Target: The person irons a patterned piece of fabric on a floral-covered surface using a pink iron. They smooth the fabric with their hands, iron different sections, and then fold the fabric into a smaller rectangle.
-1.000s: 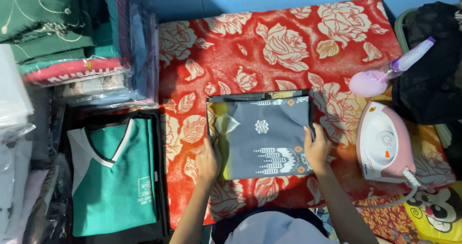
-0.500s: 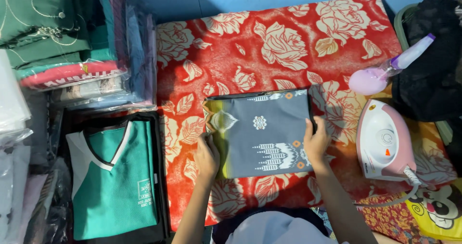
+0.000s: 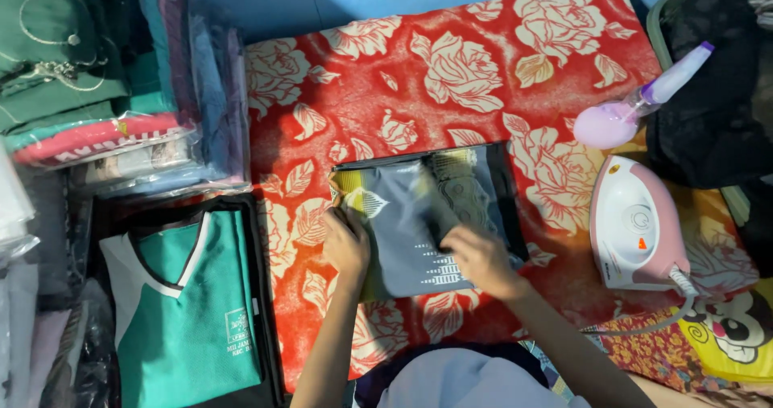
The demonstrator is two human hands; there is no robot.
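Since the earlier frame, your right hand [image 3: 477,261] has slid from the right edge onto the middle of the folded grey garment [image 3: 427,215]. Head view: this hand lies flat, fingers together, pressing the cloth. Your left hand [image 3: 346,243] rests on the garment's left edge, fingers curled down against it. The garment sits on the red rose-patterned mat [image 3: 483,78], with the pink iron [image 3: 636,227] just beside it at right and the lilac spray bottle [image 3: 636,106] beyond.
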